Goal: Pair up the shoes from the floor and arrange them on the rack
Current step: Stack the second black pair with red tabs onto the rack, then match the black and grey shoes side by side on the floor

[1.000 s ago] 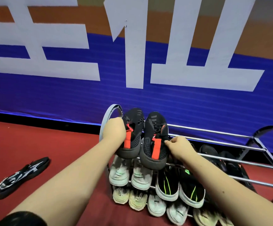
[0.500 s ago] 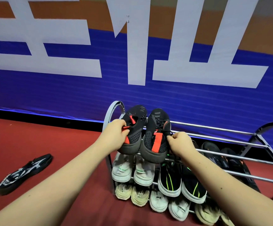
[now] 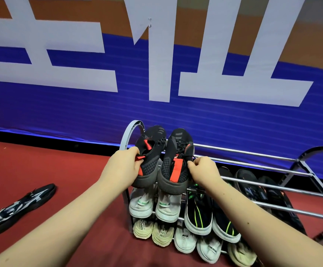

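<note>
The left hand point(image 3: 123, 165) pinches the left black shoe point(image 3: 150, 157) at its orange heel tab, and the right hand point(image 3: 204, 170) grips the collar of the right black shoe point(image 3: 176, 160). Both shoes sit side by side on the rack point(image 3: 253, 170) top tier, toes pointing away toward the blue banner point(image 3: 79, 112), heels toward the person.

Blue and orange banner point(image 3: 79, 105) with large white characters, above red floor point(image 3: 41, 166).

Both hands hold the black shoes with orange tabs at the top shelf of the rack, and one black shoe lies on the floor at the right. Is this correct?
Not quite: in the head view the loose black shoe lies on the floor at the left, not the right. The rest holds: left hand and right hand hold the black-and-orange shoes at the rack top.
</note>
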Demonstrator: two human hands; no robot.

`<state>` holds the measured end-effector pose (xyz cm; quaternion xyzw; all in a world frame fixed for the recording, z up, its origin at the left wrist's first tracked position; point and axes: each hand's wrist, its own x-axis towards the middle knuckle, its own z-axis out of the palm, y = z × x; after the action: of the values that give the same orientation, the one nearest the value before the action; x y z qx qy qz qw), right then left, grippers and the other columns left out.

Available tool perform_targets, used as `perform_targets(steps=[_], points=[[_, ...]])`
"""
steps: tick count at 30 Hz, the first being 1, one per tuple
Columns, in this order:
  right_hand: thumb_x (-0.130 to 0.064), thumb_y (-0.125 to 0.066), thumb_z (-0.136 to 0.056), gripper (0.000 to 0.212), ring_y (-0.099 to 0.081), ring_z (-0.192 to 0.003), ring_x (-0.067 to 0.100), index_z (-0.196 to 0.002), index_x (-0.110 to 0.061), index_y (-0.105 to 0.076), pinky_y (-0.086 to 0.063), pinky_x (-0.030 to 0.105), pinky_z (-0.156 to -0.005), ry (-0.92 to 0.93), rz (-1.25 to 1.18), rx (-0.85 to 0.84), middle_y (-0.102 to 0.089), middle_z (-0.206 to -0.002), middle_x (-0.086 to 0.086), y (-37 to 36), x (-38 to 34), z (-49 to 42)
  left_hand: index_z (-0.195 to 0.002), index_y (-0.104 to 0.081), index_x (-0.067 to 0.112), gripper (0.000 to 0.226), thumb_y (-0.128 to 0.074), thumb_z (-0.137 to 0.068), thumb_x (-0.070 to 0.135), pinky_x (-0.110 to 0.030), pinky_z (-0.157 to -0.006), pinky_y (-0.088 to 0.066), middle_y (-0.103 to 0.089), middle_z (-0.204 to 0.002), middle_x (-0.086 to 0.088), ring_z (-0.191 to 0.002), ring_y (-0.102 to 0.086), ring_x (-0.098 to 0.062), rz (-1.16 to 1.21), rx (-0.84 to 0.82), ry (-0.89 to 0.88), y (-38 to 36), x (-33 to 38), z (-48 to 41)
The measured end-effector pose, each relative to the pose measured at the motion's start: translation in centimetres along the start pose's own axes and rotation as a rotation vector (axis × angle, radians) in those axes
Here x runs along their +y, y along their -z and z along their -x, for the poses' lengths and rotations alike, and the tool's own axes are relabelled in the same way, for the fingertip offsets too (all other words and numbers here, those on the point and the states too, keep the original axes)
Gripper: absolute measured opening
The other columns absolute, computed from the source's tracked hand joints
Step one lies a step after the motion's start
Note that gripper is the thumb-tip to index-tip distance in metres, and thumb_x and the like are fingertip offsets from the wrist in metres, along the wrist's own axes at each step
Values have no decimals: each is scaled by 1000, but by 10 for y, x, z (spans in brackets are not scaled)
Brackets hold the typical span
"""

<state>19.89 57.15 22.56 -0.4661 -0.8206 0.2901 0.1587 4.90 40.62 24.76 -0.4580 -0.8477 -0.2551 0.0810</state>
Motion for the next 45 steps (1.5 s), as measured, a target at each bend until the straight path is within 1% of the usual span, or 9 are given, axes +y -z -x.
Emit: perform_targets(steps=[6, 12, 18, 26, 29, 32, 36, 42, 45], points=[[-23, -47, -92, 42, -51, -69, 30, -53, -10, -39, -34, 29, -61, -7, 13, 32, -52, -61, 10, 5, 1, 2, -90, -56, 13, 9, -57, -90, 22, -31, -62, -39, -67, -77, -7, -80, -61, -30, 35, 29, 2, 1, 2, 4], [-31, -45, -96, 47, -49, -75, 30, -53, -14, -36, -31, 28, -65, 41, 98, 16, -50, -66, 10, 9, -8, 5, -98, -62, 17, 13, -60, -88, 26, -35, -71, -50, -67, -75, 0, -75, -63, -23, 131, 16, 20, 5, -1, 9], [-38, -46, -93, 40, -57, -73, 29, -66, -10, -55, -35, 30, -61, 163, 101, 232, -55, -62, 4, 26, -17, 14, -88, -62, 22, 5, -65, -85, 24, -31, -68, -50, -62, -63, 7, -61, -59, -9, 257, 92, 72, 21, -3, 20], [-28, -56, -88, 30, -53, -59, 19, -67, -9, -63, -35, 27, -59, 290, -108, 260, -57, -55, 1, 45, -46, 34, -73, -60, 18, 10, -64, -82, 17, -18, -56, -38, -58, -56, 0, -61, -53, -11, 275, 174, 158, 36, -10, 30], [-25, -57, -88, 30, -55, -53, 12, -64, -8, -62, -37, 23, -55, 322, -219, 180, -58, -50, 1, 41, -53, 41, -75, -59, 19, 9, -65, -82, 18, -18, -57, -37, -56, -57, 1, -54, -50, -13, 225, 194, 194, 37, -19, 36], [-25, -59, -86, 31, -62, -54, 21, -59, -10, -59, -44, 27, -57, 408, -317, 83, -61, -53, 8, 30, -57, 46, -83, -58, 23, 9, -64, -83, 17, -27, -60, -40, -55, -57, 2, -53, -50, -7, 198, 201, 246, 41, -28, 45], [-21, -62, -84, 28, -44, -50, 10, -60, -7, -61, -34, 16, -52, 556, -368, -45, -60, -55, 10, 12, -66, 56, -92, -59, 19, 11, -64, -83, 16, -24, -60, -30, -52, -57, 6, -57, -50, -2, 69, 195, 336, 54, -46, 66], [-22, -64, -84, 32, -38, -49, 9, -58, -4, -56, -34, 16, -54, 697, -406, -287, -53, -52, 12, -42, -78, 78, -90, -57, 22, 7, -57, -84, 27, -34, -66, -48, -63, -70, -1, -71, -59, -27, -193, 144, 531, 79, -93, 111], [-25, -64, -84, 33, -39, -49, 11, -59, -5, -56, -36, 26, -57, 748, -339, -427, -56, -54, 11, -90, -85, 95, -93, -57, 23, 10, -54, -84, 28, -36, -68, -51, -66, -77, -5, -77, -61, -31, -260, 122, 648, 78, -136, 148]])
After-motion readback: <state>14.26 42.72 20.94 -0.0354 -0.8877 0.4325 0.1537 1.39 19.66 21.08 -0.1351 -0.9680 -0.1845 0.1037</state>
